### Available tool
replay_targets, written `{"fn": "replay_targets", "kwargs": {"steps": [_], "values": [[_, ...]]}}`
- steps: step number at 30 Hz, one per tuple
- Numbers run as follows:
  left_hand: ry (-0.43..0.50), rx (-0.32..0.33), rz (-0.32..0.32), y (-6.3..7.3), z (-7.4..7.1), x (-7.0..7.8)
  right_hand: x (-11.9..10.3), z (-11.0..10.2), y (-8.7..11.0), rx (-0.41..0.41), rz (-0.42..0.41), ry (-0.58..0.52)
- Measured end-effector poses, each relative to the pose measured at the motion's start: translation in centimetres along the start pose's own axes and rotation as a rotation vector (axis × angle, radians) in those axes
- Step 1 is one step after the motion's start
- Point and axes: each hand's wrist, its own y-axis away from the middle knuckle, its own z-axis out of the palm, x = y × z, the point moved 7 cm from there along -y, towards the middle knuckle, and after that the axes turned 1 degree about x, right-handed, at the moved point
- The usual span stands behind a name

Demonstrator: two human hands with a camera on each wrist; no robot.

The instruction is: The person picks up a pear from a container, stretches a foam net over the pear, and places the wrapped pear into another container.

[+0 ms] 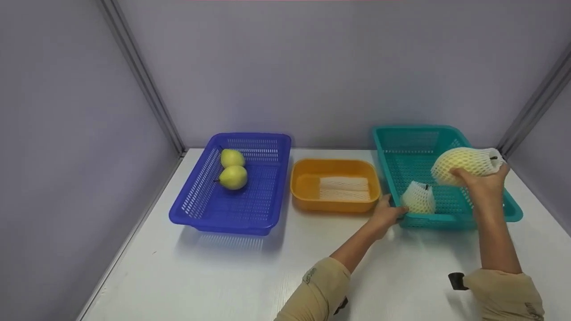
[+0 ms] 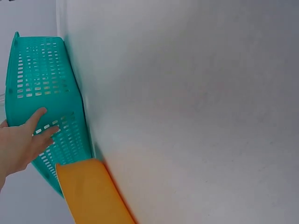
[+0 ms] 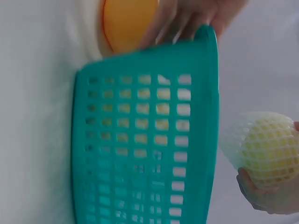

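Observation:
In the head view, my right hand (image 1: 488, 187) grips a pear in a white foam net (image 1: 466, 165), held over the right side of the teal basket (image 1: 459, 218). The stem shows at the net's open end. The right wrist view shows the netted pear (image 3: 268, 147) beside the basket rim, with part of the hand cut off. My left hand (image 1: 383, 217) holds the basket's near left corner, thumb and fingers on either side of it; in the left wrist view the fingers (image 2: 46, 134) lie against the outer wall. Another netted pear (image 1: 418, 199) stands inside that corner.
A blue basket (image 1: 276, 196) at the left holds two bare pears (image 1: 233, 177). Between the baskets sits an orange tub (image 1: 334, 206) containing flattened white foam nets (image 1: 343, 188). All stand on a white table (image 1: 214, 276) before grey panels.

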Motion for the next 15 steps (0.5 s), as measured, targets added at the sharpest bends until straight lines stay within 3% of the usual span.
{"fn": "replay_targets", "kwargs": {"steps": [3, 7, 15], "values": [[-0.005, 0.004, 0.000, 0.0, 0.1, 0.0, 0.1, -1.0, -1.1, -0.003, -0.010, 0.137], [0.004, -0.005, 0.006, 0.0, 0.2, 0.1, 0.6, -2.0, -2.5, -0.018, -0.021, 0.236], [-0.024, -0.021, 0.016, 0.0, 0.2, 0.3, 2.6, -2.7, -5.1, -0.100, -0.036, 0.493]]}}
